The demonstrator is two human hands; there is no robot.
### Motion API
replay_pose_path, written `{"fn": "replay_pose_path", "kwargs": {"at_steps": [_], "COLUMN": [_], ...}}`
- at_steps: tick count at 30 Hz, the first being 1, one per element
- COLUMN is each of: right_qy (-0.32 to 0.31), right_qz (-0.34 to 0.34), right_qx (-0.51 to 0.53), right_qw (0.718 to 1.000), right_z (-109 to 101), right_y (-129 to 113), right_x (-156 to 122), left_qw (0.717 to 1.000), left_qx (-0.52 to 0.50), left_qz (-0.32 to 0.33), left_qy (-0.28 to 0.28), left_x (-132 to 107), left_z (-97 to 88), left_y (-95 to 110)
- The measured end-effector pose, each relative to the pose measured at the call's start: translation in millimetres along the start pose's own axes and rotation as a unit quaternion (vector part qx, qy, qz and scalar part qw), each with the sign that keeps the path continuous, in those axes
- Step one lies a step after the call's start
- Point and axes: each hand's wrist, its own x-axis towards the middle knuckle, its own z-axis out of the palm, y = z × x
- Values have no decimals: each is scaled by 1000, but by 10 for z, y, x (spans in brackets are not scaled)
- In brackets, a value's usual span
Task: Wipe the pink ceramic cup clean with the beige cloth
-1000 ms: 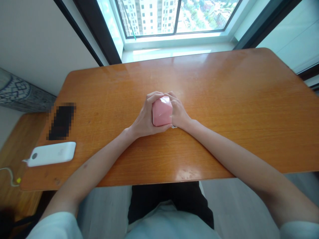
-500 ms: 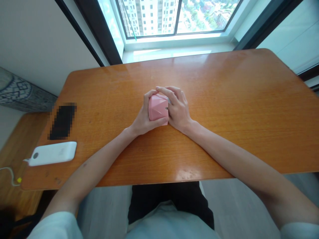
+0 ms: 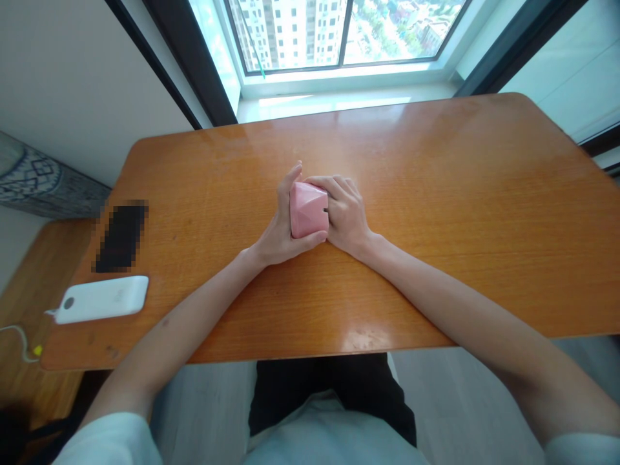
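A small pink faceted object (image 3: pixel 309 209) sits between both hands at the middle of the orange wooden table (image 3: pixel 436 194). My left hand (image 3: pixel 278 226) cups its left side, thumb under the near edge and fingers rising behind it. My right hand (image 3: pixel 345 214) presses against its right side with fingers curled over the top. Both hands rest on the tabletop.
A white power bank (image 3: pixel 101 299) with a cable lies near the table's front left corner. A dark blurred-out flat thing (image 3: pixel 121 236) lies just behind it. A window sill (image 3: pixel 334 97) runs along the far edge. A patterned cushion (image 3: pixel 33 184) is at the left.
The pink object has shifted a little to the left and turned in the hands. My right fingers lifted over its top, then curled down onto it; my left fingers straightened upward.
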Motion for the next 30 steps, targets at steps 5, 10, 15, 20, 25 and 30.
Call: {"fn": "replay_pose_path", "kwargs": {"at_steps": [5, 10, 15, 20, 25, 30], "right_qy": [-21, -97, -112, -77, -40, -10], "right_qz": [71, 167, 156, 68, 20, 31], "right_qx": [89, 204, 200, 138, 76, 29], "right_qw": [993, 960, 961, 985, 996, 999], "right_z": [19, -53, -53, 56, 57, -61], "right_y": [22, 48, 85, 144, 140, -42], "right_x": [57, 121, 95, 19, -23, 4], "left_qw": [1000, 999, 998, 998, 998, 1000], "left_qx": [16, 18, 28, 33, 21, 7], "left_qz": [18, 35, 47, 52, 50, 6], "left_qy": [-11, -17, -21, 9, 19, 12], "left_x": [24, 47, 38, 52, 94, 99], "left_z": [-39, -12, 35, 30, 11, -18], "left_y": [26, 85, 117, 80, 68, 111]}}
